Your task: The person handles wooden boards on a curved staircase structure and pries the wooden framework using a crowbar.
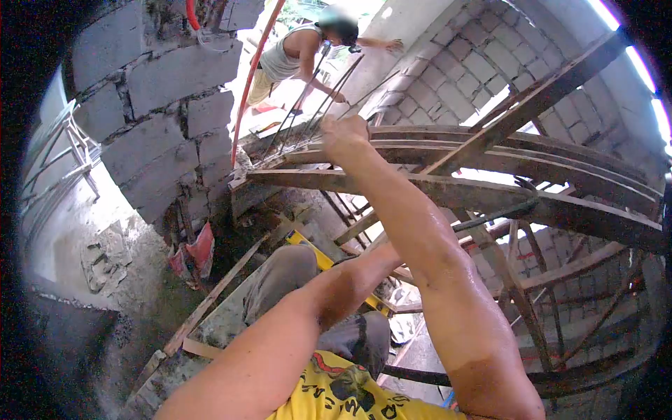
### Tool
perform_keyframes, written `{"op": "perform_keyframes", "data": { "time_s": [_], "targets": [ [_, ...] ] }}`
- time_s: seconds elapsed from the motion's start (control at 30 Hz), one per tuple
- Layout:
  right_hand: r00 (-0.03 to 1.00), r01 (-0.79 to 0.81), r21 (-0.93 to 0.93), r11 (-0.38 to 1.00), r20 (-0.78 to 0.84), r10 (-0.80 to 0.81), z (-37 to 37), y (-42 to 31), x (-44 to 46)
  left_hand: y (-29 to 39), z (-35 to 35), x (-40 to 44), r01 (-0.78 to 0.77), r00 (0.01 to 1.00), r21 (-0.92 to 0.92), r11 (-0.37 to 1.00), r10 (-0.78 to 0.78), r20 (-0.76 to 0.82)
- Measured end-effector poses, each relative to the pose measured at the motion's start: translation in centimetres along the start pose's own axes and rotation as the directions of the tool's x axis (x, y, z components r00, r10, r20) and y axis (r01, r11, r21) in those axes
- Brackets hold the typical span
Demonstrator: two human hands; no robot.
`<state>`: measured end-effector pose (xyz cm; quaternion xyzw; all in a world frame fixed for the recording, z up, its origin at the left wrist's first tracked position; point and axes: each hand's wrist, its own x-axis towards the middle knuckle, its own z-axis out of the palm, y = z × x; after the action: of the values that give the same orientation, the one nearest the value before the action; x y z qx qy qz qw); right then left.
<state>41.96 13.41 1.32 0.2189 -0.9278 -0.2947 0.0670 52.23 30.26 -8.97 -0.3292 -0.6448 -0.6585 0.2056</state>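
My right hand (pixel 344 138) is raised at the end of my outstretched arm, closed, beside the ends of the wooden beams (pixel 448 189) and close to several thin steel bars (pixel 318 91). Whatever its fingers hold, if anything, I cannot make out. My left forearm (pixel 357 276) passes beneath my right forearm, which hides the left hand. On the far side of that arm a dark metal bar with a hooked, claw-like end (pixel 500 211) sticks out; whether my left hand grips it is hidden. A yellow spirit level (pixel 313 249) lies by my knees, partly covered by my left arm.
Another person (pixel 297 59) in a light sleeveless top and cap bends near the steel bars beyond the wall. A grey block wall (pixel 175 77) rises at left, with a red sack (pixel 199 252) below. A diagonal timber (pixel 525 105) crosses the beams at right.
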Motion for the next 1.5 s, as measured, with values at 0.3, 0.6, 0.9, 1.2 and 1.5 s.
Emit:
{"op": "perform_keyframes", "data": {
  "time_s": [0.3,0.6,0.9,1.2,1.5],
  "targets": [
    [0.900,0.109,-0.249,0.962,0.435,0.011,5.7,10.5,-9.0,-2.4,1.2,-0.7,-0.017,0.997,0.272,0.962,-0.006,0.083],
    [0.968,0.039,-0.008,0.999,0.248,-0.036,2.1,3.1,-4.7,1.2,-0.4,0.0,0.021,0.999,-0.110,0.994,-0.017,0.034],
    [0.998,0.038,0.025,0.999,0.050,-0.039,1.0,1.9,-1.7,1.1,0.5,0.2,0.010,1.000,-0.171,0.985,-0.009,0.010],
    [0.997,0.001,0.013,1.000,0.072,-0.002,0.7,1.7,-0.7,0.6,0.3,0.1,0.010,1.000,-0.211,0.977,-0.010,-0.003],
    [0.929,0.079,-0.230,0.970,0.371,0.013,7.1,11.4,-4.9,-1.9,1.2,-0.9,-0.024,1.000,0.095,0.995,0.023,0.012]
  ]
}}
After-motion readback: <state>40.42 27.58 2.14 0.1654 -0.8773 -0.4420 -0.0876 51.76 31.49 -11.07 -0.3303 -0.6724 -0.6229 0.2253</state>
